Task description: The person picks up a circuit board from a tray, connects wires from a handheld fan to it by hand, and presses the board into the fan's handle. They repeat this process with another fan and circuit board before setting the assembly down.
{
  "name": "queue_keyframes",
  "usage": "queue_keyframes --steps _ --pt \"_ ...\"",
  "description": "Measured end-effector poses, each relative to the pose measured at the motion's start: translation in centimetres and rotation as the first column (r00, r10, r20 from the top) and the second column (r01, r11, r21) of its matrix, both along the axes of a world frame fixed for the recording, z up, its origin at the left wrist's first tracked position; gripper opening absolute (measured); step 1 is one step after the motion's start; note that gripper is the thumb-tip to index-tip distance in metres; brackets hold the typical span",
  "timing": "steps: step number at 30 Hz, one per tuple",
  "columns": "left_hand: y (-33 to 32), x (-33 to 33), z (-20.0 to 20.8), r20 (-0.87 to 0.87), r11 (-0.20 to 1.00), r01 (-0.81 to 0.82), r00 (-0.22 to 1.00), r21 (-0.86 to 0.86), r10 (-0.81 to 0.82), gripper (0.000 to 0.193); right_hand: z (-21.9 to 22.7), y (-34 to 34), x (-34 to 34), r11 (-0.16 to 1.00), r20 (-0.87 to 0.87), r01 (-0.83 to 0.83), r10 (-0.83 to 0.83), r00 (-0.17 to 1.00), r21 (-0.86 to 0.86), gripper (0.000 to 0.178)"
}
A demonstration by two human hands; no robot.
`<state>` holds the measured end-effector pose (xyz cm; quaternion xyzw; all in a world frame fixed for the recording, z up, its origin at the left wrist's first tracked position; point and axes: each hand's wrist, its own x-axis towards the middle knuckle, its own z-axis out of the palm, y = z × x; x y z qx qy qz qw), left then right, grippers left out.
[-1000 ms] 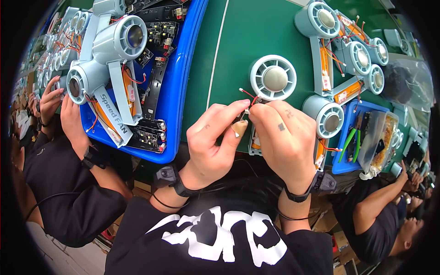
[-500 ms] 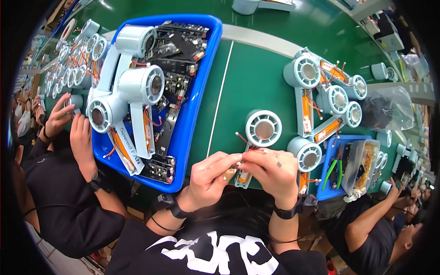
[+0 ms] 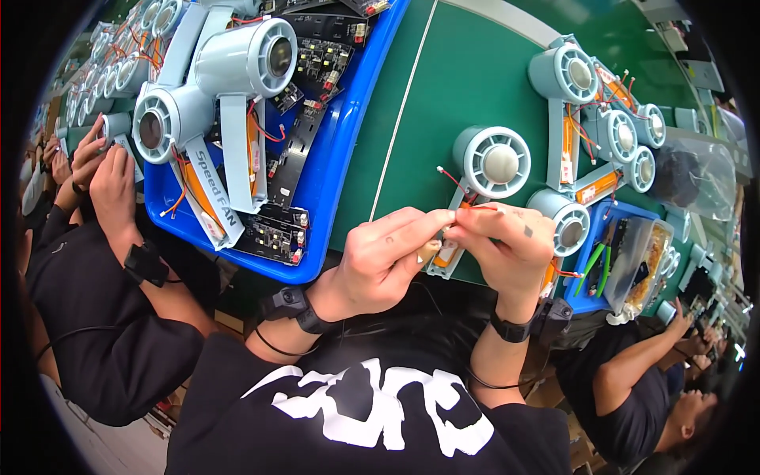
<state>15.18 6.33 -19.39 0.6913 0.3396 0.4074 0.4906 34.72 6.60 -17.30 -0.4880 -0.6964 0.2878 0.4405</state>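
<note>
A light-blue handheld fan (image 3: 500, 164) lies in front of me, its round head beyond my fingers and its opened handle running toward me. My left hand (image 3: 384, 257) and my right hand (image 3: 507, 241) meet over that handle with their fingertips pinched together. Thin red wires (image 3: 484, 209) come out at the right fingertips, and the right hand is closed on them. What the left fingertips pinch is too small to make out. A small pale piece (image 3: 430, 252) shows at the left fingers. Part of an orange battery (image 3: 445, 255) appears between the hands; the rest is covered.
At left stands a blue tray (image 3: 305, 265) with black circuit boards (image 3: 297, 150) and several fans (image 3: 245, 59). More fans (image 3: 617, 134) with wires lie at right, beside a small blue tray (image 3: 586, 293) holding green-handled pliers (image 3: 603, 269). Co-workers' hands (image 3: 115, 186) work at far left.
The view has shifted, so the fan, the trays and my hands sit higher in the picture. My hands stay pinched together over the same fan handle.
</note>
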Motion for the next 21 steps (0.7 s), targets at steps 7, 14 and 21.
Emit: queue_keyframes --steps 7,14,21 --pt "-0.9 0.3 -0.2 0.002 0.991 -0.112 0.994 -0.07 0.112 0.035 -0.9 -1.1 -1.2 0.983 0.061 0.121 -0.13 0.99 0.141 0.034" --pt "-2.2 0.8 1.4 0.153 0.927 -0.134 0.968 -0.35 0.198 0.044 1.0 -6.5 -3.4 0.968 0.021 0.239 -0.241 0.97 0.074 0.044" --pt "-4.2 2.1 2.9 0.252 0.913 -0.254 0.906 -0.318 0.34 0.035 3.7 -8.3 -3.3 0.945 0.024 0.32 -0.319 0.947 -0.066 0.042"
